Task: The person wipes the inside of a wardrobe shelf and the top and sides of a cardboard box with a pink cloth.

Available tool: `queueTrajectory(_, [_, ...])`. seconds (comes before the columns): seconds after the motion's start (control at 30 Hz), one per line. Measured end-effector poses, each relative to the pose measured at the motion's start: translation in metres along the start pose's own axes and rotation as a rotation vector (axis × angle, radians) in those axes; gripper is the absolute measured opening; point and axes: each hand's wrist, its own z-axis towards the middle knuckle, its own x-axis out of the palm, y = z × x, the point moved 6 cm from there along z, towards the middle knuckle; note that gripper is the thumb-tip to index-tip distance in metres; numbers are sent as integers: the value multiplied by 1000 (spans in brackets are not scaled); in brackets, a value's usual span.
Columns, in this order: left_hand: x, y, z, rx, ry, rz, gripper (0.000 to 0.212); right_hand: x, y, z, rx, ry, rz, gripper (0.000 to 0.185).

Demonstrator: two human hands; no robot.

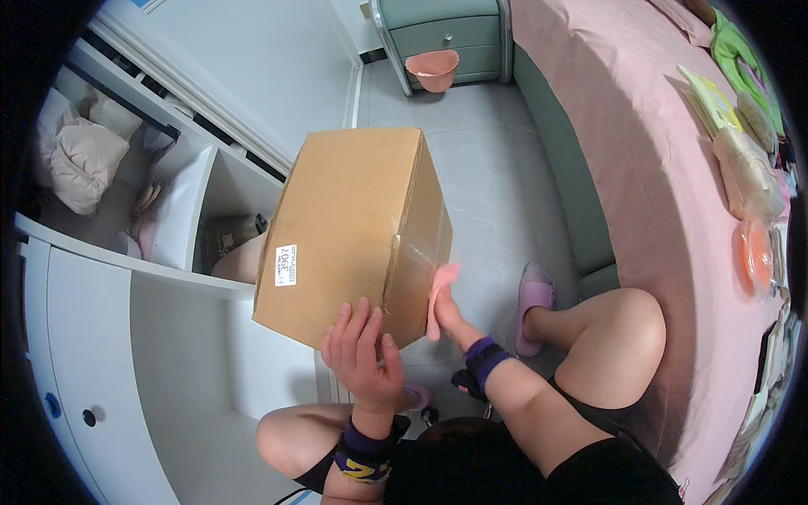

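A closed cardboard box (341, 208) with a printed label stands before me, tilted in the view. My left hand (363, 360) rests its fingertips on the box's near edge, fingers fairly straight. At the box's right side, my right hand (448, 312) has a pink cloth (442, 290) between it and the cardboard; the fingers are partly hidden by the cloth. Clear tape shows on that side of the box. What supports the box is hidden beneath it.
White shelving (170, 271) with bedding and bags is at the left. A bed with a pink sheet (631, 189) runs along the right, bearing packaged items. A pink bin (434, 69) stands by a green nightstand (442, 31). A slipper (536, 297) is on my foot.
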Motion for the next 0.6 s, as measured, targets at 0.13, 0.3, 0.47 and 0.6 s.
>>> queueTrajectory(0.13, [3,-3,2,4,-5,-52,33,0,-54,-43,135,-168,-27,54])
queueTrajectory(0.3, [3,-1,1,9,-38,-78,33,39,15,-65,-180,-226,22,50])
queueTrajectory(0.47, [-9,15,-5,-16,-87,-122,32,105,158,-121,-339,-105,99,48])
queueTrajectory(0.6, [-12,20,-7,-17,-145,-299,33,117,246,-141,-609,-60,49,49])
